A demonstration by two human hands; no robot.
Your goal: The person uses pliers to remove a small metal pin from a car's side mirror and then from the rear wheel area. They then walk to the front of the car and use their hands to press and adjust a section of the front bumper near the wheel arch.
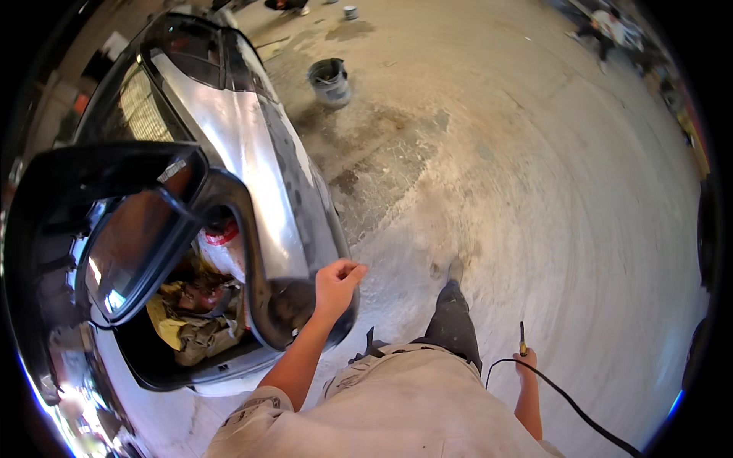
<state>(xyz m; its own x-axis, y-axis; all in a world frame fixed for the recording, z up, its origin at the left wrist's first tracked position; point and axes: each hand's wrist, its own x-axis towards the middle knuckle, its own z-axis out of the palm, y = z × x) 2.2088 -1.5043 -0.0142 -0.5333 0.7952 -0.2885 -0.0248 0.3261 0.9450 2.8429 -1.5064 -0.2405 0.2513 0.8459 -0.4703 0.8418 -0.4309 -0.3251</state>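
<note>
The lower end of a slim tool (523,345) is being hidden by the right hand (526,359), and one end of a black cord (574,409) is being cut off near the lower right rim; whether the two are being joined cannot be told. The contents of the car trunk are being partly covered by the tilted tailgate glass (131,256), and parts of them are being lost in shadow.

A smooth silver sheen is being shown by the car body (217,126), with duller grey patches along its side. A crumpled tan bundle (205,341) and a pale, rounded container (226,256) with a red band are being held in the trunk. Scuffs and stains are being shown by the concrete floor (580,191).

The tool, with its yellow section and thin dark tip pointing up, is being grasped in closed fingers to the person's right. The left hand (338,284) is being held half curled at the car's rear corner; whether anything is being pinched or touched there cannot be told.
</note>
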